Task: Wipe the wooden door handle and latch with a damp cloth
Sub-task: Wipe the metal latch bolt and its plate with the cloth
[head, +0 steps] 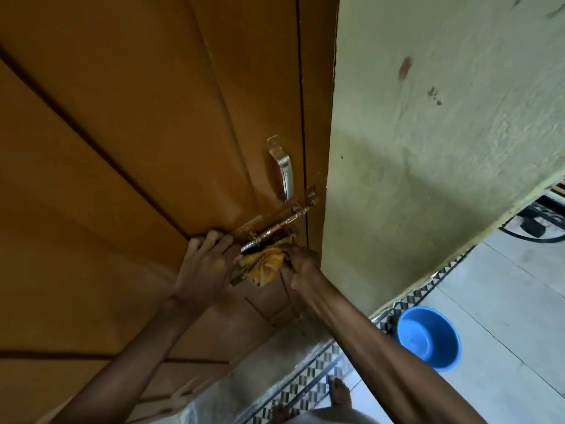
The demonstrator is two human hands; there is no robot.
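Observation:
An orange-brown wooden door [137, 148] fills the left of the view. A shiny metal pull handle [285, 171] stands upright near the door's right edge. Below it a brass sliding latch bolt [276, 224] runs diagonally toward the frame. My left hand [206, 264] grips the latch's silver knob end, fingers resting on the door. My right hand [301, 266] is closed on a crumpled yellow cloth [264, 264] and presses it against the door just under the bolt. The cloth hides the lower part of the latch plate.
A pale green plastered wall [443, 148] stands right of the door. On the tiled floor sits a blue plastic basin [429, 338]. My bare foot [339, 391] stands on a patterned tile border. Dark cables [538, 228] lie at the far right.

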